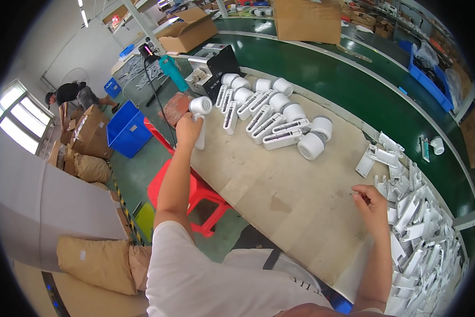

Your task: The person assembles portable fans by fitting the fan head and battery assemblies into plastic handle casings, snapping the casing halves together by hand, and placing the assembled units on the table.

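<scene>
At the table's far left edge, my left hand [187, 130] is closed round the handle of a white hair-dryer-shaped housing with a round, grilled head [201, 105]. Beside it, several similar white housings [269, 124] lie in rows, their handles open to show dark slots inside. My right hand [372, 205] hovers over the right part of the table. Its thumb and forefinger are drawn together, and whatever lies between them is too small to make out. A large heap of white plastic handle covers [417, 227] lies next to that hand.
The beige worktable [279, 206] borders a green conveyor [301, 66]. A black-and-silver machine [216, 71] and a teal bottle-shaped tool [173, 73] stand at the back left. Left of the table are a red stool [187, 190] and a blue crate [129, 129]. Another person [73, 98] bends over cartons.
</scene>
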A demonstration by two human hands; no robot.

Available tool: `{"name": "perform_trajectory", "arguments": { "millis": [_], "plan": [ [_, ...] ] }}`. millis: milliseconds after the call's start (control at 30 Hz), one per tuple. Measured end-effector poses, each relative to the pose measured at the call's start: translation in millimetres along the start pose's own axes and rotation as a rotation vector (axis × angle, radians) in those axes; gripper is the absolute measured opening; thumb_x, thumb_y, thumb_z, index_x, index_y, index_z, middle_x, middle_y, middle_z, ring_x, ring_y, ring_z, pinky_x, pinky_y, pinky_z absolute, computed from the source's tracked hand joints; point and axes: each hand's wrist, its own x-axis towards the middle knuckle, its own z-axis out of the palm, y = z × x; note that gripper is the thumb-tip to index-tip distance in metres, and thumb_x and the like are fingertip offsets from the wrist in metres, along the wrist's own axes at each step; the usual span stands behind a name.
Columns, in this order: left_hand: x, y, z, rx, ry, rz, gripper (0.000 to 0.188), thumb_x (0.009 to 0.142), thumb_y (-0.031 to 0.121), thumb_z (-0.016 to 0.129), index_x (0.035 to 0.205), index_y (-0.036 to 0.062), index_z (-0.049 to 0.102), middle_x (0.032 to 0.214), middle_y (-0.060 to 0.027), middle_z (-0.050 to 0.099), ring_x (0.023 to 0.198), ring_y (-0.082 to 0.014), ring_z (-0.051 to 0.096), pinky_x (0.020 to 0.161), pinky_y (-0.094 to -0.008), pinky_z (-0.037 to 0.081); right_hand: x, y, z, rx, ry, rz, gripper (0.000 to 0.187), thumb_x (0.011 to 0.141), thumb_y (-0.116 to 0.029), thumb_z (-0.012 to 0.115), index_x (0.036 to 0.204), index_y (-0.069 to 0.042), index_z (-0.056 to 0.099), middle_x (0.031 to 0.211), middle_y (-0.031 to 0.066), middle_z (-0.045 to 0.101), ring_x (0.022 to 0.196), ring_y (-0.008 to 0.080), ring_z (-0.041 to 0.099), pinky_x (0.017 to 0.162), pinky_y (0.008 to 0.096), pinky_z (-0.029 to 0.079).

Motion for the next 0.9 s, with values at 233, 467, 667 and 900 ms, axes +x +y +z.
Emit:
{"name": "perform_trajectory", "arguments": {
  "millis": [233,467,667,900],
  "plan": [
    [41,-21,43,0.230,-0.041,0.200,0.035,0.072,0.025,0.066,0.085,-0.0063,0.058,0.083,-0.0246,0.062,0.079,-0.0393,0.060,0.070,-0.0439,0.047,1,-27,-4,-0.190,-0.084,-0.059,0.016,0.078,-0.013,0.061,0.093,-0.007,0.063,0.083,0.0089,0.060,0.074,0.0238,0.058,0.065,0.0329,0.048],
    [15,50,40,-0.011,0.293,0.456,0.047,0.074,0.010,0.058,0.117,-0.0015,0.048,0.115,-0.0224,0.050,0.107,-0.0377,0.046,0.093,-0.0451,0.035,36,-10,-69,-0.658,0.082,-0.152,0.013,0.078,-0.017,0.061,0.087,-0.007,0.064,0.080,0.0094,0.060,0.078,0.0277,0.058,0.067,0.0371,0.048],
    [-105,167,25,-0.663,-0.432,0.838,0.045,0.069,0.004,0.063,0.113,0.0034,0.054,0.110,-0.0170,0.056,0.104,-0.0338,0.053,0.090,-0.0393,0.042,114,107,-175,-0.988,0.304,0.419,0.024,0.085,-0.026,0.049,0.095,-0.009,0.062,0.095,0.0144,0.064,0.089,0.0338,0.060,0.078,0.0422,0.049],
    [-148,212,52,-0.769,-0.612,1.238,0.033,0.064,0.003,0.066,0.097,0.0070,0.060,0.101,-0.0084,0.061,0.087,-0.0268,0.059,0.072,-0.0365,0.049,179,162,-179,-0.879,0.396,0.809,0.053,0.079,-0.039,0.058,0.117,-0.004,0.048,0.116,0.0207,0.054,0.108,0.0371,0.053,0.088,0.0435,0.045]
  ]
}}
